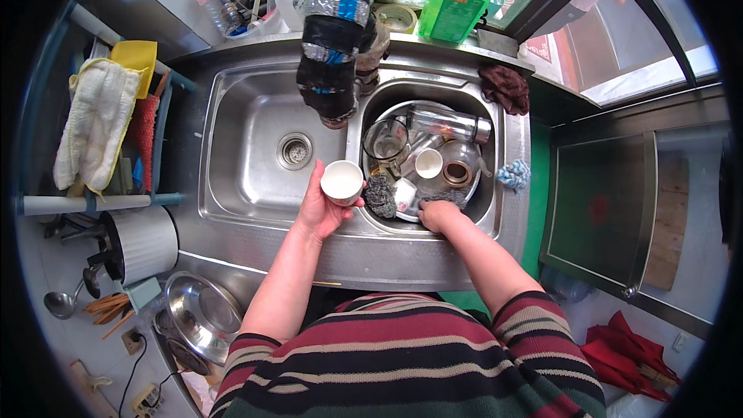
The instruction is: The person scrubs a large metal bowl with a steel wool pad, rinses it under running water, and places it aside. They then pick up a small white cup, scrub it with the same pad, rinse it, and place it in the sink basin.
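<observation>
My left hand [318, 207] holds a small white cup [341, 181] upright over the divider between the two sink bowls. The cup's inside faces up at me. My right hand [442, 215] reaches into the metal basin [480, 183] in the right bowl. Its fingers are partly hidden beside a dark grey mesh scrubber [455, 197], and their grip is unclear. In the basin lie another grey scrubber [381, 196], a tilted white cup [404, 193], a second white cup [429, 163], a glass mug [388, 142], a glass teapot [464, 154] and a clear glass bottle [444, 122].
A tape-wrapped faucet [334, 40] hangs over the left bowl [249, 128]. Behind stands a green soap pump bottle [455, 8]. A brown cloth [505, 88] and a blue-white scrubber [514, 175] lie on the right rim. Steel bowls [203, 316] sit at lower left.
</observation>
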A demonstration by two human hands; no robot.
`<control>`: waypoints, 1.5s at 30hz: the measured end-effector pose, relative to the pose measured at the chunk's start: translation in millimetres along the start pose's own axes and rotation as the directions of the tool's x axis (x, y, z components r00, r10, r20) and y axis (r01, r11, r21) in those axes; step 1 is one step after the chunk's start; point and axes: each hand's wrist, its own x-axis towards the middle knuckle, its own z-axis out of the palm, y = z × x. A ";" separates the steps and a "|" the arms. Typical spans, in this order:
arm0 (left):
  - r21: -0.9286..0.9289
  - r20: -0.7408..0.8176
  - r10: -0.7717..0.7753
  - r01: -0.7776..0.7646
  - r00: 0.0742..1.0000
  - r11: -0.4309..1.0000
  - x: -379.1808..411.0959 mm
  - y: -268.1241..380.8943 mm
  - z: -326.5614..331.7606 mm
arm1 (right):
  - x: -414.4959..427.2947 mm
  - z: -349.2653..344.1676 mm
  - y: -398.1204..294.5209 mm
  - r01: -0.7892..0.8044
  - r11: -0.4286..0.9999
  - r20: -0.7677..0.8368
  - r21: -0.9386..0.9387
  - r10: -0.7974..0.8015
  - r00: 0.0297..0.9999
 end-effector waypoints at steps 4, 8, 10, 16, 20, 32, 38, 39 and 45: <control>-0.006 -0.029 0.019 -0.019 0.999 1.000 1.8 -8.4 2.9 | 29.0 30.8 21.5 0.123 0.989 -0.103 0.076 -0.115 0.988; -0.018 -0.042 0.042 -0.042 0.998 0.999 -3.8 -11.0 0.9 | -9.0 -38.3 -11.1 0.066 0.998 0.060 0.009 -0.066 0.996; -0.012 -0.056 0.062 -0.063 0.996 0.998 -7.2 -10.1 3.5 | -18.5 -49.6 -33.3 0.120 0.992 -0.013 0.047 -0.119 0.993; -0.013 -0.114 0.086 -0.088 0.990 0.996 -7.5 -10.6 2.4 | 6.4 -27.5 -74.6 0.433 0.901 -0.375 -0.006 -0.404 0.835; 0.004 -0.136 0.078 -0.078 0.988 0.997 -10.9 -8.3 5.7 | 6.1 -32.6 -65.2 0.417 0.847 -0.344 0.331 -0.303 0.889; 0.014 -0.031 0.019 -0.018 0.999 1.000 3.7 -18.6 -3.7 | -28.2 -5.8 12.3 0.113 0.971 -0.174 0.210 -0.076 0.982; -0.057 0.063 -0.002 0.005 0.998 0.998 14.2 -29.7 -7.4 | 22.7 -6.5 -3.5 -0.025 0.993 0.116 0.117 0.011 0.993; -0.061 0.075 0.004 0.001 0.997 0.998 16.7 -30.9 -7.6 | 22.9 -8.6 -4.1 -0.019 0.990 0.086 0.142 0.006 0.996; 0.006 -0.101 -0.010 0.011 0.995 1.000 18.1 -32.1 -3.6 | -6.7 -28.3 22.0 0.122 0.933 0.038 0.339 -0.143 0.989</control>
